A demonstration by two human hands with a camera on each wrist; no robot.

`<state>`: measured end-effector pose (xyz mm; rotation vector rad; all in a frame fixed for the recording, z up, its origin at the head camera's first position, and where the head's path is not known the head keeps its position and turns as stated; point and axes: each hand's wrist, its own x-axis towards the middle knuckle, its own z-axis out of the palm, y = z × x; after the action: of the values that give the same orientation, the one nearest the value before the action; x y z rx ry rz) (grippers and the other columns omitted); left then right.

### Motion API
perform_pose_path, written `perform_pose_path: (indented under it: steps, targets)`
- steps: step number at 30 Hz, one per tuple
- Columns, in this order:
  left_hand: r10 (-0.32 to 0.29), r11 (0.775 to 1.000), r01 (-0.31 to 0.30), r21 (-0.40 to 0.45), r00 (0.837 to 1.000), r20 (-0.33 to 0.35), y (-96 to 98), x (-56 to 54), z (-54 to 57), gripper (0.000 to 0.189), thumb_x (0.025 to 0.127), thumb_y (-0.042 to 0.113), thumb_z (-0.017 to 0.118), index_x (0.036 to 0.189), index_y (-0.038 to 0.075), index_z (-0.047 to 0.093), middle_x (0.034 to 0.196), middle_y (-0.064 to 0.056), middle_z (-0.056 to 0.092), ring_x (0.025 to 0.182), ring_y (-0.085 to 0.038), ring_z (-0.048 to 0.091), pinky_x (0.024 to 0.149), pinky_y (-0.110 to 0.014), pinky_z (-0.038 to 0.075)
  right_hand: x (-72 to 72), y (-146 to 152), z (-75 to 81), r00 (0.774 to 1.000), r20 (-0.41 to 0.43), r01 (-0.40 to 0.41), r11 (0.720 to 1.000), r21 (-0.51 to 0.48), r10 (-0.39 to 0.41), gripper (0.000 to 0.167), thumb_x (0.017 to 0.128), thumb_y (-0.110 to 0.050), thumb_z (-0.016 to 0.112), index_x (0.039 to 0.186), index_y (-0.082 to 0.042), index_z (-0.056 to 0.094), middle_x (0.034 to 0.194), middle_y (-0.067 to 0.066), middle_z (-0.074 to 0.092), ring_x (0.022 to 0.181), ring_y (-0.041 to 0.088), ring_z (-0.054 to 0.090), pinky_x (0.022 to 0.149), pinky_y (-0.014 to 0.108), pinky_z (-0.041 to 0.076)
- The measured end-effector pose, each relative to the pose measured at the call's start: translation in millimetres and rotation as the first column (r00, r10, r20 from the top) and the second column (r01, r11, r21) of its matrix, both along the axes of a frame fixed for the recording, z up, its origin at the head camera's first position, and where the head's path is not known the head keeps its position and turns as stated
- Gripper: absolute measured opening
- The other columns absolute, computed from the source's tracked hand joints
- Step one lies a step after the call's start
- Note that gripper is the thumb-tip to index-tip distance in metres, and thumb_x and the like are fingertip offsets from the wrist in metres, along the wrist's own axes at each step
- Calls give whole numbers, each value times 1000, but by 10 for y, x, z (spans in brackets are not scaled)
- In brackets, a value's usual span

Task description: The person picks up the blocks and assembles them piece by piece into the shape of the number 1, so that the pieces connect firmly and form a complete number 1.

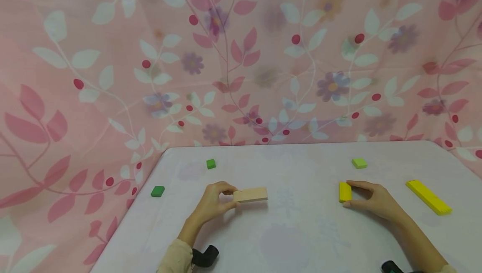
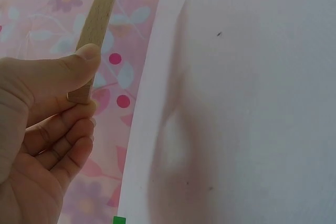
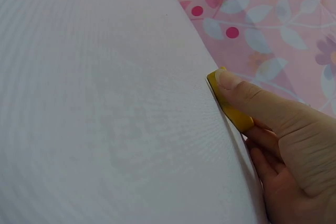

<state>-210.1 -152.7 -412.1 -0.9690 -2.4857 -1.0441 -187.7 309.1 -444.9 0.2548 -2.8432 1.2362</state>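
Note:
My left hand point(image 1: 216, 201) pinches one end of a plain wooden block point(image 1: 250, 195) between thumb and fingers. In the left wrist view the thumb lies across the lower end of this wooden block point(image 2: 98, 19), and the rest of it sticks out past the hand point(image 2: 47, 114). Its shadow falls on the table, apart from it. Over on the right, my right hand point(image 1: 380, 201) grips a short yellow block point(image 1: 344, 192) by its ends. The right wrist view has the thumb pressed on that yellow block point(image 3: 231, 103); whether it touches the tabletop I cannot tell.
A long yellow block point(image 1: 428, 197) lies right of my right hand. Farther back is a light green block point(image 1: 359, 163). On the left lie a small green block point(image 1: 211, 163) and a darker green one point(image 1: 157, 191). The white table point(image 1: 286, 239) ends at a pink floral cloth point(image 1: 263, 63).

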Motion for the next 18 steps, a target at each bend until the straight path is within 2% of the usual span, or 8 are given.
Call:
perform_pose_path:
  steps: [3,10,15,16,18]
  targets:
    - [-1,1000,1,2,1000,9,40,-1,9,24,69,8,82,91,5,72,84,-1,68,77,-19,62,70,-31,51,1,-5,1,1000,6,-1,1000,-6,1,66,79,-33,76,131,2,52,130,23,53,122,41,41,98,58,32]
    - [-15,1000,15,2,1000,23,138,-14,21,23,70,9,82,91,6,72,84,-1,68,77,-18,61,71,-34,52,-3,-10,0,1000,-21,9,999,43,-9,65,78,-34,76,130,-1,54,129,18,55,120,37,44,96,48,35]
    - [-22,1000,22,9,999,36,197,-10,43,23,70,8,81,91,5,72,84,-1,68,77,-20,61,71,-38,52,0,-7,4,1000,-11,2,1000,25,-2,65,79,-34,76,130,0,53,130,19,55,121,37,44,97,51,34]
    - [-24,1000,24,12,999,37,208,-10,48,23,70,7,80,91,5,72,84,-2,68,77,-21,61,71,-38,52,1,-5,7,1000,-11,3,1000,26,-3,65,79,-34,75,130,0,54,130,19,55,120,34,45,97,51,34]
    - [-31,999,31,16,999,35,231,-10,59,23,70,6,80,92,4,72,84,-2,68,77,-23,61,71,-38,52,4,1,12,1000,-16,6,1000,28,-5,64,79,-34,76,130,-1,54,129,19,55,119,16,49,97,49,35]
